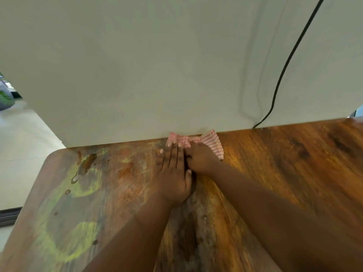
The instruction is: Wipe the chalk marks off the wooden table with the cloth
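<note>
Head view looks down on both hands pressed side by side at the far edge of the table (pixel 275 163), where it meets the wall (pixel 157 65). Right hand (pixel 200 158) is curled into a loose fist bunching the cloth (pixel 213 143), a thin red-and-white checked and striped rag whose free corner fans out just right of the knuckles. Left hand (pixel 173 169) lies flat and open, palm down, fingertips resting on the cloth's left end. Such a rag looks light, soft and limp; it will likely fold and slide under pressure, so a wadded handful under the palm, as the right hand has it, should serve better than pinching an edge. Chalk (pixel 66 228) remains in yellow-green smears and rings over the left half of the table, well apart from the cloth, with fainter streaks nearer the hands and some dark wet-looking blotches (pixel 86 163) toward the far left corner. A black cable (pixel 282 71) runs down the wall to the table edge right of the cloth; nothing else lies on the wood to block a sweep leftward.
</note>
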The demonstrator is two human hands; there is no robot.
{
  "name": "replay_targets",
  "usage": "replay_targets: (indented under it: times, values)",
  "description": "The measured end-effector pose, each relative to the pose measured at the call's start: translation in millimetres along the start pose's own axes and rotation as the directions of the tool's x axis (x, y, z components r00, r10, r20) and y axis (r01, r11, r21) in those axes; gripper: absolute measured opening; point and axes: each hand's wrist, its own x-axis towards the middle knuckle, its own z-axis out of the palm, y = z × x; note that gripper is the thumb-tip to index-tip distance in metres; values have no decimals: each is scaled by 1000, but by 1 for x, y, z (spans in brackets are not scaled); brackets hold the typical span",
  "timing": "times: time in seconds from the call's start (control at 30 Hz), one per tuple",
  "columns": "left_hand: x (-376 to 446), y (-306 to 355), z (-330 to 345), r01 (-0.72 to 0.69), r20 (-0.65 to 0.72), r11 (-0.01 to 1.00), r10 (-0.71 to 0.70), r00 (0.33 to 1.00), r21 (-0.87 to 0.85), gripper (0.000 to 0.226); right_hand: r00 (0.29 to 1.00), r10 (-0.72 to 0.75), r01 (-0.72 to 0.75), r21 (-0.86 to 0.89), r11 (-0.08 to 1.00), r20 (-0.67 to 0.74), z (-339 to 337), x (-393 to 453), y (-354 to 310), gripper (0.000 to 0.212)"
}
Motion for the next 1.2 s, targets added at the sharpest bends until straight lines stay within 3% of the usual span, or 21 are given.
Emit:
replay_targets:
  times: [0.07,0.13,0.2,0.3,0.43,0.57,0.63,0.7,0.8,0.93,1.03,1.13,1.2]
  values:
    - [-3,-2,-5,-14,10,1000,14,1000,-7,81,993,-34,20,122,992,112,-14,-22,21,28]
    - [-5,-6,-13,1,12,1000,-1,1000,0,89,984,77,-112,218,970,163,-27,-47,46,26]
    - [-9,-9,-19,62,8,998,-62,998,-30,95,968,230,-247,222,943,98,-29,-63,64,29]
    - [-29,-8,-31,32,39,999,-31,999,-11,98,928,371,-363,146,920,-34,-11,-61,36,38]
    - [-58,-4,-40,26,58,999,-24,998,-21,100,992,122,-125,87,988,33,22,-66,-40,43]
    - [-82,-11,-57,43,86,999,-42,995,-9,94,992,-56,37,172,984,110,25,-143,-33,36]
    - [-98,-14,-64,48,139,999,-50,989,22,96,994,-25,-2,241,971,108,10,-171,-5,29]
    - [-113,-15,-66,61,169,998,-65,983,26,99,985,162,-171,263,949,58,-5,-180,12,29]
    - [-132,-7,-67,46,200,999,-47,979,9,97,943,333,-329,158,931,1,7,-175,-8,33]
    - [-154,7,-66,-32,243,999,34,969,-12,92,994,88,-97,159,983,60,38,-216,-67,34]
    - [-173,14,-68,-94,281,995,97,955,-25,97,979,-71,25,229,973,193,37,-293,-54,37]
    - [-193,19,-67,-105,298,993,117,948,-57,100,977,94,-152,310,938,193,13,-342,-18,25]
    - [-205,23,-64,-120,315,991,132,940,-59,100,958,252,-280,266,922,135,2,-331,-6,24]
